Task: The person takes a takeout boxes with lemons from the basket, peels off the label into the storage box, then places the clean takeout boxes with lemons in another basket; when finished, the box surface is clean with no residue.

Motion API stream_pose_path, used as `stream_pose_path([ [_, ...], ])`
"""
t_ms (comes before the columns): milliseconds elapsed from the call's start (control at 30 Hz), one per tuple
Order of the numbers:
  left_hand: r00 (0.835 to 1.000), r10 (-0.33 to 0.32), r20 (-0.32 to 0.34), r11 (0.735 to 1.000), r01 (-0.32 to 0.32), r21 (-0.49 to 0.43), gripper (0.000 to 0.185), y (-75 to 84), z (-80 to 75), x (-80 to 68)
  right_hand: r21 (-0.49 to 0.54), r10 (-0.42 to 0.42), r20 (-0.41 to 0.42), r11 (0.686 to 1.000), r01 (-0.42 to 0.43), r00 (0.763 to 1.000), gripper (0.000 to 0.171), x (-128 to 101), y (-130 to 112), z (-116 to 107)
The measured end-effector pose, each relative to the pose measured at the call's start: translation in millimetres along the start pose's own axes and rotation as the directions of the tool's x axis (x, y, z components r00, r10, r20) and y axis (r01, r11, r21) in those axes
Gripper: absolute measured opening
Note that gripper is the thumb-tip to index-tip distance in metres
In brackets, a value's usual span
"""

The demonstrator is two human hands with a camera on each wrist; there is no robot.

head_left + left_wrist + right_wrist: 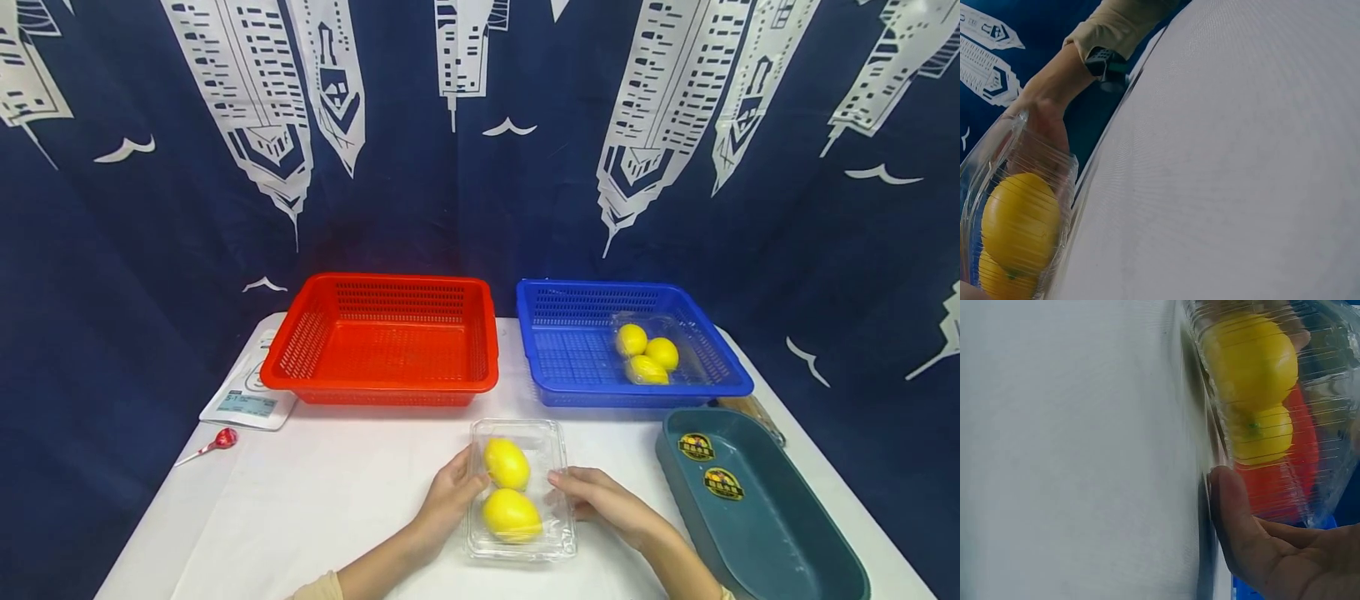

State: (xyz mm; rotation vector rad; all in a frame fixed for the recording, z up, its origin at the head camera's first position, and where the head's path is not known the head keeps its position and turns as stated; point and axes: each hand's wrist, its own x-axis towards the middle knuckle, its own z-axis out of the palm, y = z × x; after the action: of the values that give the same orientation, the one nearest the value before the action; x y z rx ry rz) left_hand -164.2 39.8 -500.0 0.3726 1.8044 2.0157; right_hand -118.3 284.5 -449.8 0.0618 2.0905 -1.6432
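A lidded clear plastic box (pixel 551 533) with two lemons (pixel 512 515) inside is held between both hands, just above the white table. My left hand (pixel 446 504) grips its left side, thumb over the edge near the upper lemon. On the opposite side, my right hand (pixel 603 500) pinches the box, with the thumb on top and the other fingers partly hidden below. The right wrist view shows the lemons (pixel 1250 359) through the ribbed plastic wall, and the right hand (pixel 1279 556) at the box's end.
Behind stand a red basket (pixel 401 392) and a blue basket (pixel 555 387); the blue one holds a clear box with three lemons (pixel 647 354). A dark green tray (pixel 780 517) with two round stickers (pixel 723 483) lies right. A lollipop (pixel 225 438) and white packet (pixel 251 400) lie left.
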Motion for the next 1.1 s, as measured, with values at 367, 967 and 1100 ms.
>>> stream_pose_path([
  [367,0.998,-0.064,-0.01,0.998,0.063,-0.029,0.078,-1.7,7.9,-7.9,0.041,-0.048,0.019,0.998,0.047,0.999,0.057,4,15,-6],
  [967,1.0,0.006,-0.003,1.0,-0.006,0.005,0.081,2.6,0.4,-4.7,0.069,-0.111,0.008,0.992,0.11,0.994,0.053,8,18,-14],
  [1100,0.998,0.047,-0.03,0.997,-0.045,0.065,0.081,7.3,-3.0,1.3,0.05,-0.113,0.006,0.992,0.113,0.994,0.053,7,19,-16],
])
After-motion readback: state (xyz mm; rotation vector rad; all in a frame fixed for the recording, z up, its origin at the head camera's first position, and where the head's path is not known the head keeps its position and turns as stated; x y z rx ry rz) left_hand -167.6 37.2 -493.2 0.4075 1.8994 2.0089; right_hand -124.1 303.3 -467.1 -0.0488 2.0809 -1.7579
